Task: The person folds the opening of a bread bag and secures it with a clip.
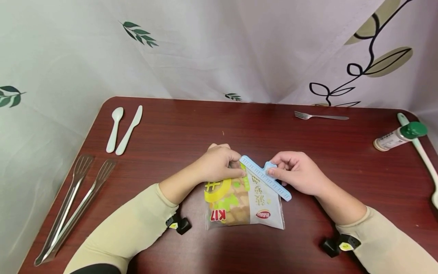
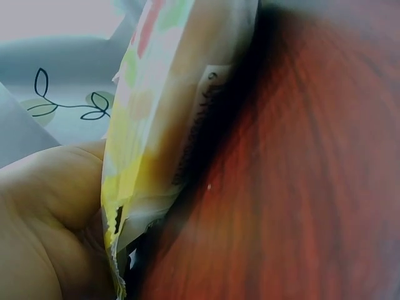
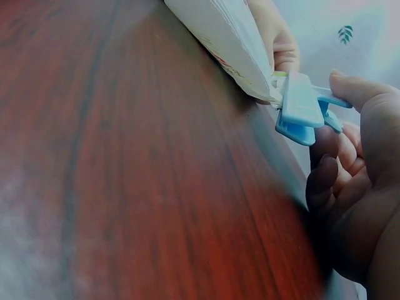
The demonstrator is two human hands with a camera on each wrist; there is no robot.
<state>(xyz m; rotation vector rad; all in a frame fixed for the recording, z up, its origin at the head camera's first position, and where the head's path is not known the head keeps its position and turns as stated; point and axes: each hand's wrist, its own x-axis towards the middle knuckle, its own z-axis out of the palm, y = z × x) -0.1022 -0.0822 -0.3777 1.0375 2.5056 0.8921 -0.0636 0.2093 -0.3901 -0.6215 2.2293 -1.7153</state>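
A clear-and-printed plastic bread bag (image 1: 236,205) lies near the middle of the table, its bread showing through the front. My left hand (image 1: 220,163) pinches the bag's upper edge between thumb and fingers. In the left wrist view the bag (image 2: 162,106) rises beside that hand, its torn zigzag edge at the palm. My right hand (image 1: 299,173) pinches the handles of a light blue bag clip (image 1: 265,177), which slants across the bag's upper right corner. Seen from the right wrist, the clip (image 3: 303,103) has its bars at the bag's edge.
A white spoon (image 1: 115,129) and white knife (image 1: 130,131) lie at the back left, above metal tongs (image 1: 73,213). A fork (image 1: 321,116) lies at the back right. Farther right, a green-capped bottle (image 1: 393,140) lies by a long white-handled utensil (image 1: 426,160). Patterned cloth (image 1: 205,49) hangs behind the table.
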